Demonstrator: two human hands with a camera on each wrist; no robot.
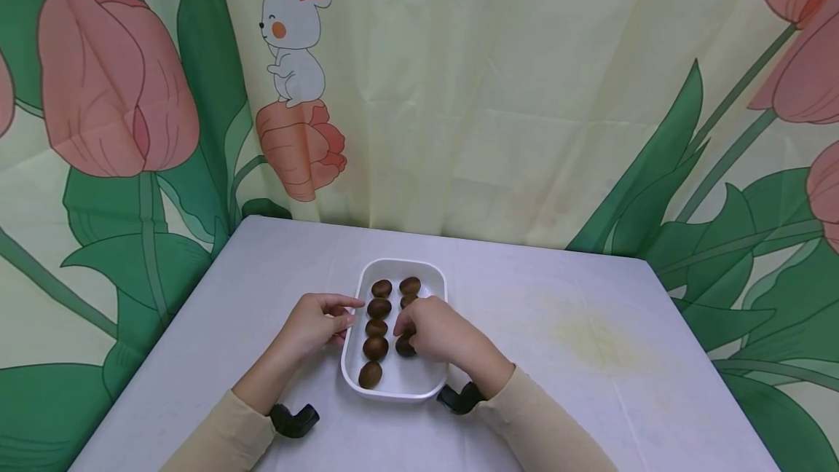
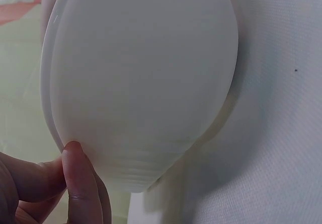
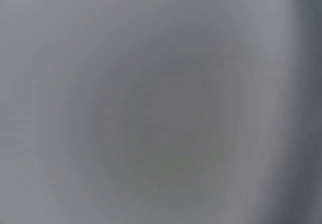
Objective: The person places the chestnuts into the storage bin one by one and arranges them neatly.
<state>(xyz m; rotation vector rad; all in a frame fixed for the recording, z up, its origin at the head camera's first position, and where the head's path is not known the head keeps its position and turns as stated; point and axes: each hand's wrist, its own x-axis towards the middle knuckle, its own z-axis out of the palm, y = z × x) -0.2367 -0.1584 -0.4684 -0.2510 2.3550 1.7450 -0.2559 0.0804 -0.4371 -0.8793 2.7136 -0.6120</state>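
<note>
A white tray [image 1: 400, 381] holds brown chestnuts in two lengthwise rows. Several make up the left row, including a chestnut [image 1: 370, 375] at the near end. My left hand [image 1: 319, 323] grips the tray's left rim; in the left wrist view its thumb [image 2: 79, 181] lies against the outer wall. Reaching over the right side of the tray, my right hand [image 1: 442, 330] has its curled fingers on a chestnut [image 1: 405, 345] in the right row. Another chestnut [image 1: 410, 285] sits at the far end of that row, and one between is partly covered by the hand.
The tray stands on a table with a white cloth [image 1: 537, 370], which has a faint yellowish stain [image 1: 593, 337] at right. Behind hangs a printed curtain [image 1: 459, 93]. A black wrist mount [image 1: 295, 421] shows at the left cuff. The right wrist view is only a pale blur.
</note>
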